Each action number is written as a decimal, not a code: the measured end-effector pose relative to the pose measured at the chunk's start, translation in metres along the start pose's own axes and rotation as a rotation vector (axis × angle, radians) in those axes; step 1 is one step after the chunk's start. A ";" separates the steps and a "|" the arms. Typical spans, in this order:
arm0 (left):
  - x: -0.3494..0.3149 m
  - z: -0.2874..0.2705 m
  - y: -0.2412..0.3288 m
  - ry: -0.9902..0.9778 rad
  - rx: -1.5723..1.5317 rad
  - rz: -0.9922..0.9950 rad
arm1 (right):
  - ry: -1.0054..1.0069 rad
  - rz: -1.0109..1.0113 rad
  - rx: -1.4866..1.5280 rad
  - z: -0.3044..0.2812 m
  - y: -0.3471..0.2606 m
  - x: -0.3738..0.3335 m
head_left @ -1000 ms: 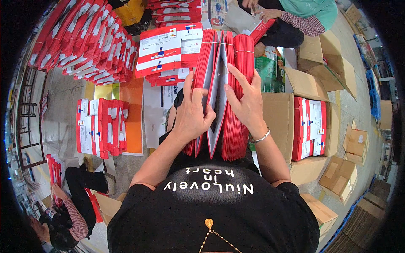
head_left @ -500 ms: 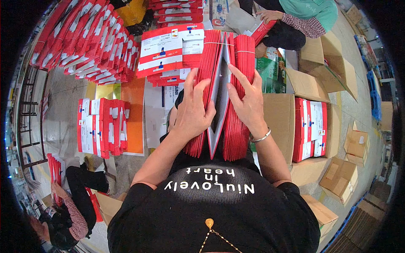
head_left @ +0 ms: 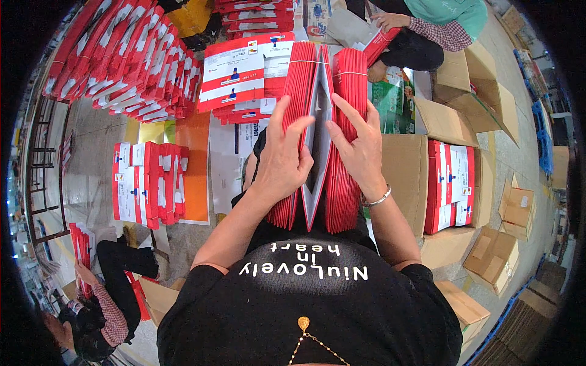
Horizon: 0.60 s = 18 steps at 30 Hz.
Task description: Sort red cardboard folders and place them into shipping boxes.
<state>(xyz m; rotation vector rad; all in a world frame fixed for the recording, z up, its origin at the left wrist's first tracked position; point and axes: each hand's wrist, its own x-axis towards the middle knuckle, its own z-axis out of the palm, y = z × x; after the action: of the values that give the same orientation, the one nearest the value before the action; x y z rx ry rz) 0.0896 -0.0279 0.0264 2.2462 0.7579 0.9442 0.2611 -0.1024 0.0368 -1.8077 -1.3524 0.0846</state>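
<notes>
Upright in front of my body stand two bundles of flat red folded cartons, a left bundle [head_left: 300, 79] and a right bundle [head_left: 351, 79]. A thin band crosses the far end of each. Between them a folded carton gapes in a narrow V, its pale inner side [head_left: 321, 91] showing. My left hand [head_left: 282, 152] lies over the left bundle, fingers spread, thumb and fingertips near the gap. On the right bundle rests my right hand [head_left: 360, 143], fingers stretched out, with its thumb and index finger by the gap. Neither hand is closed round a carton.
Banded red-and-white carton stacks lie ahead [head_left: 232, 76], at left [head_left: 131, 183] and in a big pile [head_left: 122, 61] at far left. An open cardboard box [head_left: 403, 177] at right holds more. Co-workers sit at far right [head_left: 448, 24] and lower left [head_left: 110, 299], each handling red cartons.
My hands stay nearly in place over the bundles. The fingers of my left hand have shifted slightly toward the gap.
</notes>
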 end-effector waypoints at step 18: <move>0.000 -0.013 -0.005 -0.147 -0.003 -0.022 | -0.049 0.068 0.009 -0.009 0.000 -0.001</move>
<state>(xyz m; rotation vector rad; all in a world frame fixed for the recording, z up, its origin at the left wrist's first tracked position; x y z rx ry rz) 0.0783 -0.0206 0.0307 2.2711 0.7129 0.7601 0.2657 -0.1083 0.0417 -1.8554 -1.3223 0.1718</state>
